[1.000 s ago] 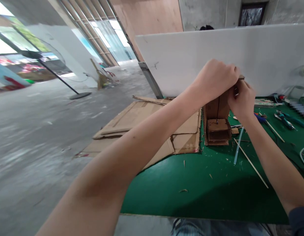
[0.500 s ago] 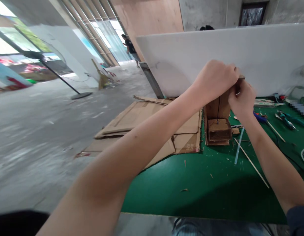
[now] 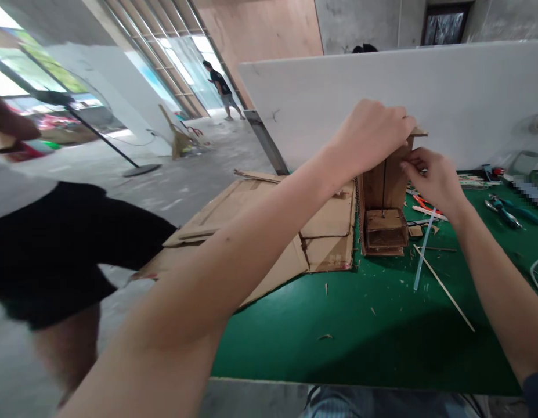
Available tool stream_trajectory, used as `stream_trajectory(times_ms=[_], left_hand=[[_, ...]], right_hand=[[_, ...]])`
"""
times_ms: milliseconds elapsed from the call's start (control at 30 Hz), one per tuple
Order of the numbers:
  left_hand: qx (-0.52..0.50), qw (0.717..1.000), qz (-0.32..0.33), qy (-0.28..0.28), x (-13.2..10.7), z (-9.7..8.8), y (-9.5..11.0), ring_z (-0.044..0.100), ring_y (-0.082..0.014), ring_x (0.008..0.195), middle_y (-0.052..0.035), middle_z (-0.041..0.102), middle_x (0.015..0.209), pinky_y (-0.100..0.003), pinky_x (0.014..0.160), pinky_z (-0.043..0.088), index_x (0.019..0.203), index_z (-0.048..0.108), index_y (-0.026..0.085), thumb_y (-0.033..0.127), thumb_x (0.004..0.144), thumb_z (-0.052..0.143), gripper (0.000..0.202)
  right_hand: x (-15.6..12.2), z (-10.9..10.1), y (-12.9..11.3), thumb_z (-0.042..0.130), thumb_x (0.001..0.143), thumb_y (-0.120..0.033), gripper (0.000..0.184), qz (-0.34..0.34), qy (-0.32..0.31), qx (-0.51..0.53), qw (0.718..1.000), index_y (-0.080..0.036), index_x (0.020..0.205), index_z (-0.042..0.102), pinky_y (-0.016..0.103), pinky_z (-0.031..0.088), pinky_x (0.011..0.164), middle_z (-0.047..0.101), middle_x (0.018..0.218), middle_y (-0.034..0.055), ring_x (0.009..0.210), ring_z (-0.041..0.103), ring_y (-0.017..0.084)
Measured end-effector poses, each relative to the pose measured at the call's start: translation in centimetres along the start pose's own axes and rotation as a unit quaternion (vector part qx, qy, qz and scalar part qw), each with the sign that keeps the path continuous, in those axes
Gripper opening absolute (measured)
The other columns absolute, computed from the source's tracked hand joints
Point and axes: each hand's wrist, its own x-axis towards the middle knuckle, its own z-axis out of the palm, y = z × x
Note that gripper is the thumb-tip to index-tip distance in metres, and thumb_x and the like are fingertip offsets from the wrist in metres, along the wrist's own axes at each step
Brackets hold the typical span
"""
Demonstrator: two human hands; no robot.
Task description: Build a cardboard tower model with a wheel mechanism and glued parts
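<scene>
A small upright cardboard model [image 3: 384, 203] stands on the green table [image 3: 360, 325], with a small cardboard box at its foot and a dark string hanging down inside it. My left hand [image 3: 373, 136] is closed over the model's top edge. Just to the right, my right hand [image 3: 429, 177] has its fingers pinched at the model's upper right side. What they pinch is too small to make out.
Flattened cardboard sheets [image 3: 269, 220] lie at the table's left end. A clear tube [image 3: 423, 249], a thin stick [image 3: 445, 290] and hand tools [image 3: 508, 212] lie to the right. A white board [image 3: 360, 93] stands behind. A person in black shorts [image 3: 64, 249] passes close on the left.
My right hand has dropped from the model's top to its upper right side. A person in black shorts has walked into view on the left. My left hand stays on top.
</scene>
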Motion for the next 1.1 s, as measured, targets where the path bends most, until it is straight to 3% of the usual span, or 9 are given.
stream_trajectory(times_ms=[133,300,600,1100], left_hand=[[-0.048,0.999,-0.020,0.012,0.2,0.5,0.1,0.064,-0.0325,0.107,-0.0081,0.072,0.114,-0.045,0.079,0.046,0.119,0.068,0.035,0.043,0.096,0.042,0.036],[-0.071,0.997,-0.032,0.011,0.1,0.4,0.4,0.065,-0.0357,0.106,-0.0115,0.072,0.115,-0.049,0.080,0.045,0.117,0.070,0.033,0.038,0.094,0.042,0.037],[-0.065,0.997,-0.025,0.026,0.2,0.6,0.5,0.066,-0.0370,0.101,-0.0101,0.076,0.101,-0.053,0.074,0.046,0.119,0.069,0.039,0.044,0.093,0.041,0.038],[-0.046,0.999,-0.007,0.026,0.0,0.5,0.8,0.067,-0.0346,0.101,-0.0094,0.076,0.100,-0.050,0.073,0.045,0.119,0.068,0.038,0.038,0.093,0.043,0.036]], right_hand=[[0.1,0.7,-0.7,0.054,0.091,-0.031,0.017,-0.010,0.037,-0.046,0.998,-0.021,0.091,0.067,0.038,0.051,0.071,0.072,0.082,0.0080,0.074,0.067,0.023],[0.2,1.2,-1.0,0.050,0.093,-0.027,0.018,-0.006,0.073,-0.074,0.995,-0.022,0.094,0.067,0.038,0.050,0.071,0.071,0.082,0.0089,0.073,0.065,0.024],[0.1,1.2,-1.0,0.045,0.096,-0.029,0.020,-0.020,0.078,-0.091,0.993,-0.025,0.096,0.065,0.041,0.050,0.074,0.069,0.084,0.0089,0.080,0.065,0.026],[0.2,0.8,-1.5,0.049,0.091,-0.021,0.016,-0.007,0.080,-0.096,0.992,-0.022,0.097,0.064,0.042,0.049,0.075,0.069,0.090,0.0103,0.081,0.065,0.026]])
